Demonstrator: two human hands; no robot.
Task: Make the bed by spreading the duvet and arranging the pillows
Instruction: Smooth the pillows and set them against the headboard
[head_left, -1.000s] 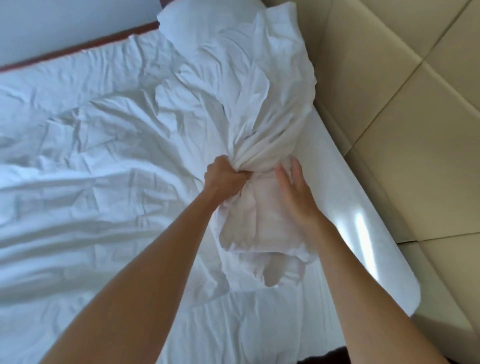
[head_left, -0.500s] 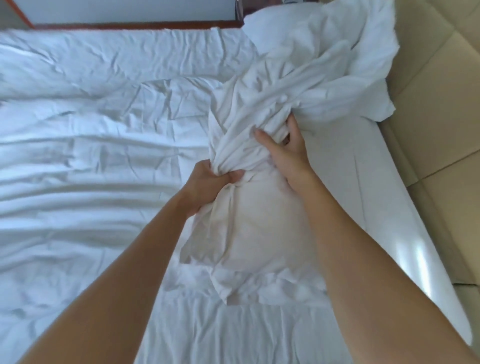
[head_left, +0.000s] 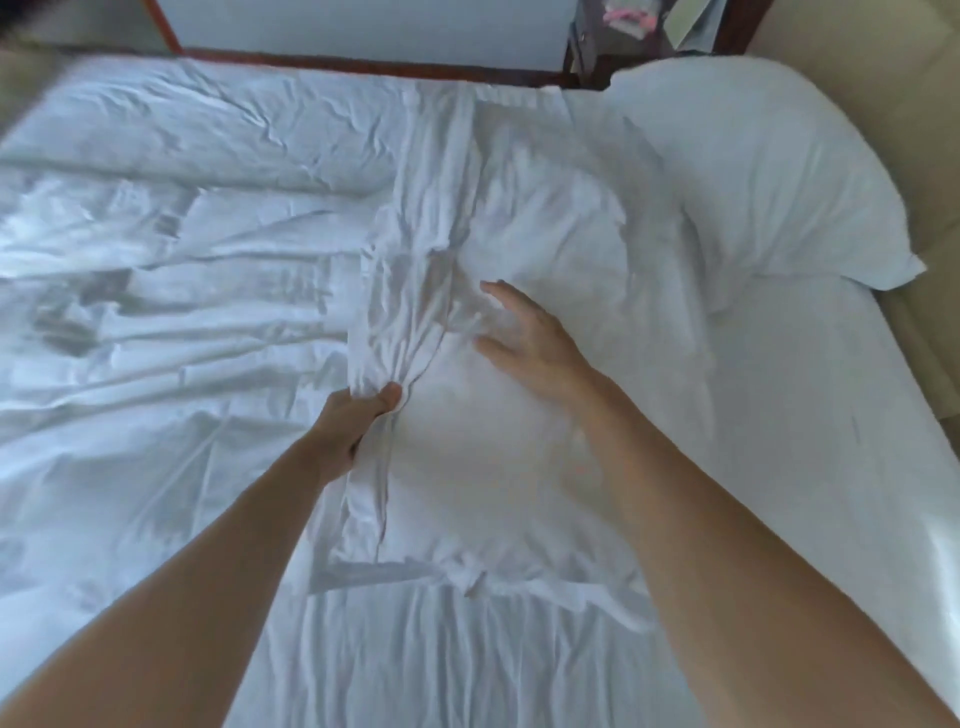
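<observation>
While the left hand (head_left: 345, 431) pinches the limp white pillow (head_left: 498, 415) and the right hand (head_left: 530, 343) hovers with spread fingers (head_left: 493, 291), the wrinkled white duvet (head_left: 182, 260) is unspread.

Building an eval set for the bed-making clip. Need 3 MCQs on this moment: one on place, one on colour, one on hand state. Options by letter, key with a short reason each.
1. Where does the plump pillow lie?
A. At the far right of the bed, beside the beige headboard
B. Under the left forearm
C. On the floor

2. What colour is the bedding?
A. Dark blue
B. White
C. Striped red

3. What are the hands doing?
A. Both hang free of the bedding
B. Both grip the plump pillow
C. The left hand grips a bunched fold of the crumpled cover; the right hand has its fingers spread over it

Key: 1 A, the pillow sits in the far right corner by the padded panel. 2 B, all of the linen is white. 3 C, the left thumb and fingers pinch gathered fabric, while the right fingers are straight.
</observation>
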